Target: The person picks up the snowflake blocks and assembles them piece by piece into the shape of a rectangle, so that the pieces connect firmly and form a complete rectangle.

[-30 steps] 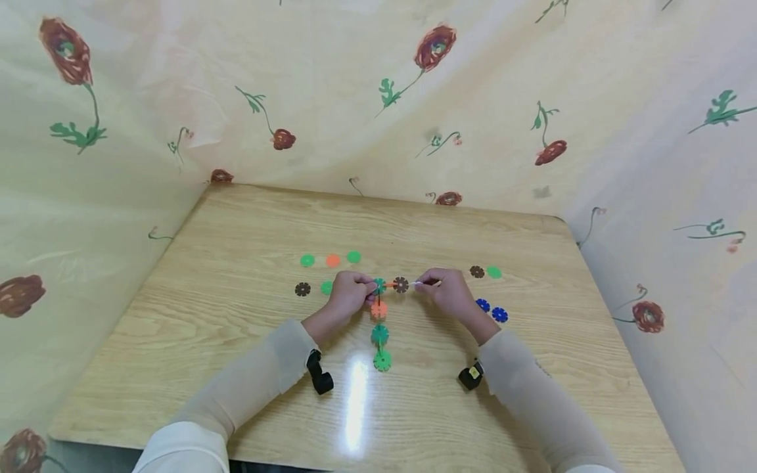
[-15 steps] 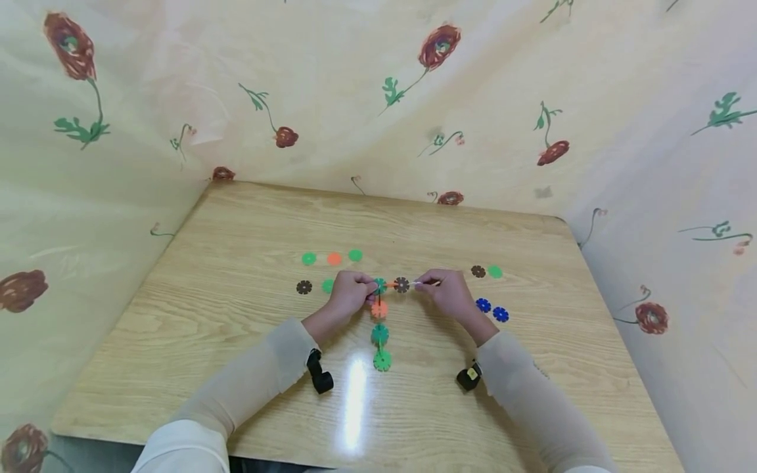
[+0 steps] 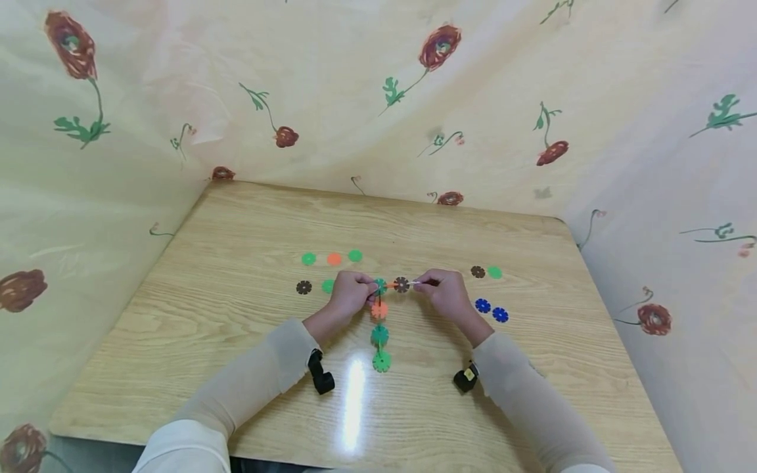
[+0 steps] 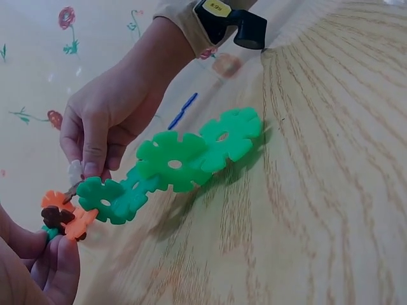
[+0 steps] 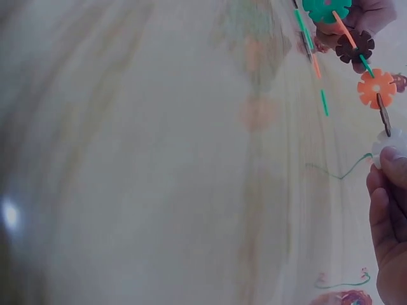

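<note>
The left hand (image 3: 350, 293) is pinching a flower-disc chain (image 3: 380, 335) near its corner; the right hand (image 3: 445, 291) is pinching the white disc (image 5: 399, 140) at the chain's right end. The chain is stretching between both hands and toward the person (image 3: 260, 378), and I'm seeing two blue discs (image 3: 500, 315) lying right of it.

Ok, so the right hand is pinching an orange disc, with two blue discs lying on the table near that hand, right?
Not quite: the right wrist view shows the right hand pinching a white disc, not orange. Two blue discs do lie on the table near that hand.
</note>
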Motion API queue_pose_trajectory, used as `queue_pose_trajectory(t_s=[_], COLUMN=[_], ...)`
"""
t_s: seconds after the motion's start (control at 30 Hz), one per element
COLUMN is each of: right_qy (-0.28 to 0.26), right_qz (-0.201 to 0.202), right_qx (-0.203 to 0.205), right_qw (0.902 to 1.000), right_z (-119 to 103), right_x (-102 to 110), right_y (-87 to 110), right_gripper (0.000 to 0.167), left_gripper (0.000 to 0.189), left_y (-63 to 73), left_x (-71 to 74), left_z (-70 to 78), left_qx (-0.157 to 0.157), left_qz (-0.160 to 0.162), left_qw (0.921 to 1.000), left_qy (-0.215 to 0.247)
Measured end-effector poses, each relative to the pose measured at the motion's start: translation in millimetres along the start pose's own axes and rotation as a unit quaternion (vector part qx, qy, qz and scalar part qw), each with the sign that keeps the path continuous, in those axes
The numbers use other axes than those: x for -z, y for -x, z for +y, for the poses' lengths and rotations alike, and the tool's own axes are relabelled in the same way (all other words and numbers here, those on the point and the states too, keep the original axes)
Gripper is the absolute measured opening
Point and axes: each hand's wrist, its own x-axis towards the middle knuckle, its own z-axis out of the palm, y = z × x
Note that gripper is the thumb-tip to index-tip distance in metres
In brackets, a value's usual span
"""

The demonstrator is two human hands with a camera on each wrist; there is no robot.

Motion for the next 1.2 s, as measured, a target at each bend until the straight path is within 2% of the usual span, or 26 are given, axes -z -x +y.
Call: queue_pose_trajectory(t_s=[0.3,0.5,0.7,0.8,0.87,0.97,1.07,1.2], right_qy=[0.009,0.044,0.036,0.051,0.068,0.11,0.163,0.26], right_qz=[0.019,0.046,0.02,-0.017,-0.052,-0.088,-0.094,-0.134], right_qx=[0.043,0.082,0.041,0.025,0.01,-0.027,-0.062,-0.09], right_qw=[0.9989,0.9946,0.9983,0.9982,0.9963,0.9897,0.9802,0.9519], right_z=[3,-6,-5,-6,-7,-4,7,27], right_x=[-1,-6,-4,1,11,36,67,96], right_y=[0.3,-2.0,-0.2,3.1,5.5,10.3,16.9,26.5], right_gripper=[0.01,0.011,0.011,0.007,0.016,0.027,0.029,0.033], left_gripper=[0.01,0.008,0.009,0.009,0.01,0.011,0.011,0.011], left_y=[3.0,2.3,0.8,0.6,0.5,-0.2,-0.7,1.1], left_x=[-5.0,-6.4,-4.7,-3.3,-1.8,0.7,2.8,5.2], left_z=[0.6,-1.7,-1.7,-2.4,-2.7,-3.4,-3.2,-1.2], left_qx=[0.007,0.016,0.016,0.013,0.011,0.01,0.01,0.009], left_qz=[0.014,0.032,0.025,0.022,0.023,0.023,0.022,0.019], left_qw=[0.9997,0.9993,0.9995,0.9996,0.9997,0.9996,0.9996,0.9997], left_qy=[-0.016,0.002,0.013,0.008,0.007,0.012,0.015,0.012])
